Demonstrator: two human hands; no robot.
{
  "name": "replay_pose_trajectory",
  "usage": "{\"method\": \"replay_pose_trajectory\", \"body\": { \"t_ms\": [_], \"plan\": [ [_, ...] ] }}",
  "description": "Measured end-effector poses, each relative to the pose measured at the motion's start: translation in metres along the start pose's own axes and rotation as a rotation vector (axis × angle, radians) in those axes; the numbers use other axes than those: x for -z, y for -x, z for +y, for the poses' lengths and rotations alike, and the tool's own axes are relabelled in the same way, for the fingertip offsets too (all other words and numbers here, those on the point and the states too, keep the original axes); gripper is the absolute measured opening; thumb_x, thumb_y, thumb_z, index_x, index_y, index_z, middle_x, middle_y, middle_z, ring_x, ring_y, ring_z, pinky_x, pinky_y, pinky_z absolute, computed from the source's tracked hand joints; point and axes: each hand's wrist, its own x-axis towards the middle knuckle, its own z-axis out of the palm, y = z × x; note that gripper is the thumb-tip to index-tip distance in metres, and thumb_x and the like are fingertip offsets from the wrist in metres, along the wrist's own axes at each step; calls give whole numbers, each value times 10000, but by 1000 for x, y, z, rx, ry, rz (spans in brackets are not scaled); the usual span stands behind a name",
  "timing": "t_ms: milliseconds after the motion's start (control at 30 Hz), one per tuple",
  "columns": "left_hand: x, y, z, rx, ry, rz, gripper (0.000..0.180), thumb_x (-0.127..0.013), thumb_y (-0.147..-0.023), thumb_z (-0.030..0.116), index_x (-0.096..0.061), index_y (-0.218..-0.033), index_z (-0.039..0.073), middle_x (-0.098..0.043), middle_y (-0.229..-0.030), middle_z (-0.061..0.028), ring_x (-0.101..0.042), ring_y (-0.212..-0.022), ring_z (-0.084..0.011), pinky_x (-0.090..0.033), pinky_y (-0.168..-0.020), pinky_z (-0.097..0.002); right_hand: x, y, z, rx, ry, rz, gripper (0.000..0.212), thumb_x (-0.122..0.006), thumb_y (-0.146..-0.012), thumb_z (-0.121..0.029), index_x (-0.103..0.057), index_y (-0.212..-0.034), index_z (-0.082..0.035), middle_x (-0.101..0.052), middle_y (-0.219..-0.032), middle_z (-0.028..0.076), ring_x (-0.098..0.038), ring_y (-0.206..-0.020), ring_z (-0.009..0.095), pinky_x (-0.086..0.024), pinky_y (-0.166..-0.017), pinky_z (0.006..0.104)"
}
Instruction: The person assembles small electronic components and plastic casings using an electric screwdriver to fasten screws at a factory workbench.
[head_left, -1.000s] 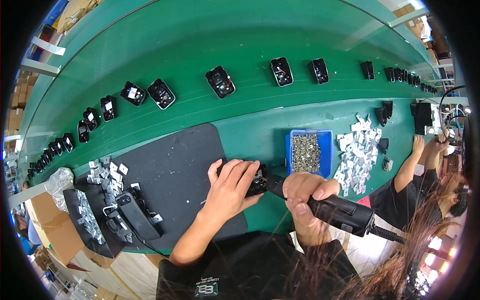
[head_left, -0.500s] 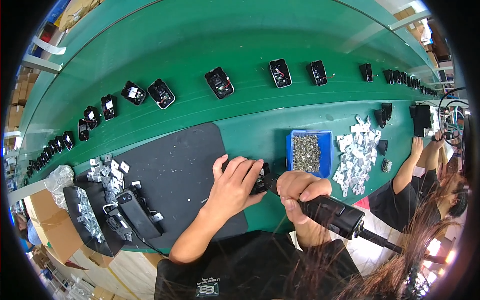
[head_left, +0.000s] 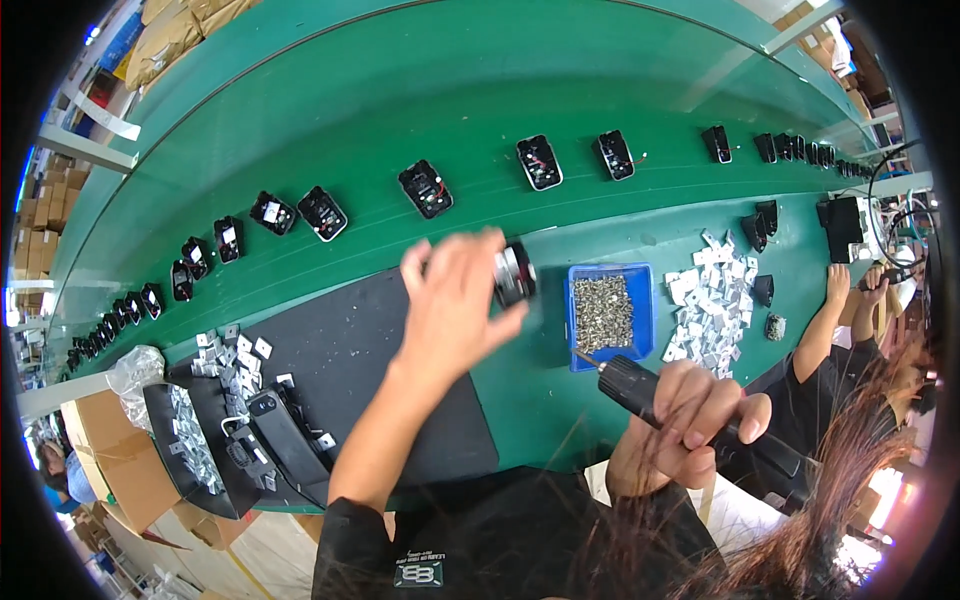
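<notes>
The left hand [head_left: 448, 305] had its grip closed on a black housing [head_left: 516, 274], left of the tray [head_left: 646, 312]; the right hand [head_left: 688, 425] had its grip wrapped round a driver [head_left: 630, 388], its bit [head_left: 588, 359] by the tray's near corner

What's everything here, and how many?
Flat work surface: one, green, middle
Boxy plastic housings: many, black, far row
Flat metal plates: many, silver, left and right
Rectangular plastic bin: one, blue, right
Metal parts: many, shiny, in bin
Thin mat: one, black, left
Cardboard boxes: several, brown, left
Plastic bag: one, clear, left
Oblong device: one, black, left
Electric screwdriver: one, black, right
Co-worker: at least one, dark-clothed, right
Left hand: one, holding blurred black object
Right hand: one, holding screwdriver
</notes>
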Motion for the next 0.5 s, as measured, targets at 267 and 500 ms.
{"method": "replay_pose_trajectory", "body": {
  "t_ms": [267, 500],
  "plan": [
    [-10, -88, -73, 108, -457, -48, 857, -776, -645, 502, -464, -1353, 132, -411, -1419, -180, -354, -1331, -346, -250, -1042, -599, 26, 8, 8, -70, 158, 119, 361, -625, -858, -47, -444, -1153, -149, -474, -758, -14, -443, -553, 102, -371, -578, 286],
    [55, -37, -106, 249, -580, 22, 894, -758, -684, 509, -409, -1404, 111, -428, -1423, -148, -392, -1313, -306, -291, -1031, -531, 57, 5, 55, -18, 310, 186, 422, -650, -787, 48, -416, -1112, -86, -482, -718, 30, -513, -610, 150, -474, -609, 338]
  ]
}}
